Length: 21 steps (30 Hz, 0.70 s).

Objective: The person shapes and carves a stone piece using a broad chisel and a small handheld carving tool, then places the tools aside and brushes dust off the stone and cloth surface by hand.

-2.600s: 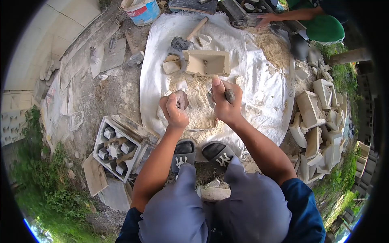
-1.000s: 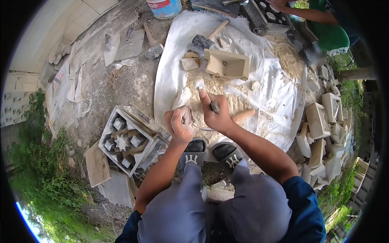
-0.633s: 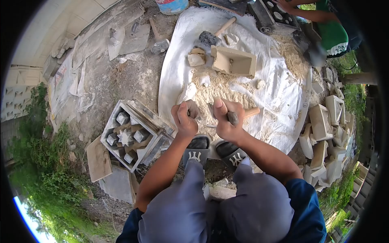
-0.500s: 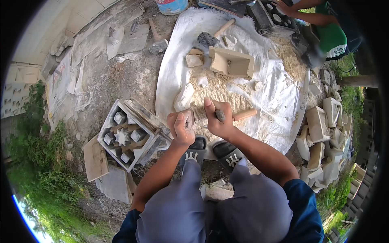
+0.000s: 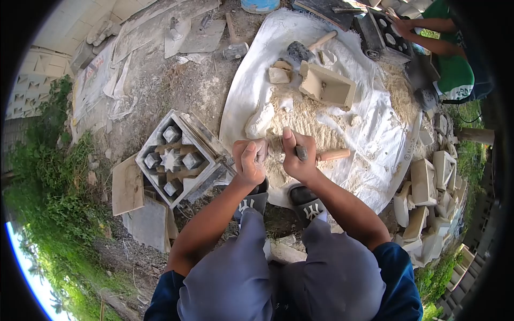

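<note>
My right hand [image 5: 300,156] is closed around a dark tool handle [image 5: 302,153], its thumb pointing away from me; the tool's other end is mostly hidden. Just left of it, my left hand [image 5: 250,161] is curled closed, on something greyish that I cannot make out. Both hands are over the near part of a white sheet [image 5: 238,107] strewn with pale powder [image 5: 305,115]. A wooden handle [image 5: 333,154] lies right of my right hand. Beyond the hands lie a whitish lump [image 5: 260,120] and an open cream block [image 5: 327,85].
A mallet [image 5: 301,52] and broken pieces [image 5: 279,74] lie on the sheet's far part. At the left is a square mould [image 5: 181,159] with a star centre. Cream blocks [image 5: 423,182] are heaped at the right. Another person's hands [image 5: 402,27] touch a dark mould [image 5: 386,38] at the far right.
The view has turned, so the surroundings have shifted and tilted. The wooden handle, unseen in the oldest frame, now shows beside my right hand. Both hands stay closed and close together.
</note>
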Each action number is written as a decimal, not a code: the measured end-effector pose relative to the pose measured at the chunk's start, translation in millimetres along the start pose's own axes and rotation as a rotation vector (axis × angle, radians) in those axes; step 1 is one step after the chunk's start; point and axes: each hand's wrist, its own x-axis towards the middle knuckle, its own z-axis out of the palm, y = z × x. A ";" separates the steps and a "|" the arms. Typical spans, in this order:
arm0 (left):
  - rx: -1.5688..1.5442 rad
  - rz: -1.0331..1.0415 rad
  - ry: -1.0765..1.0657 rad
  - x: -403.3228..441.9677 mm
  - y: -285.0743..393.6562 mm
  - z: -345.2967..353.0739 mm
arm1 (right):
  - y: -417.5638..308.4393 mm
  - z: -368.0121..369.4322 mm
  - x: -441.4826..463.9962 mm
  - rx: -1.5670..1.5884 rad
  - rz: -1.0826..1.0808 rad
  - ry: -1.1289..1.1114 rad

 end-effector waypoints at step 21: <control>0.133 0.081 0.120 33.0 34.9 8.8 | 9.6 0.3 -17.0 0.008 0.052 0.016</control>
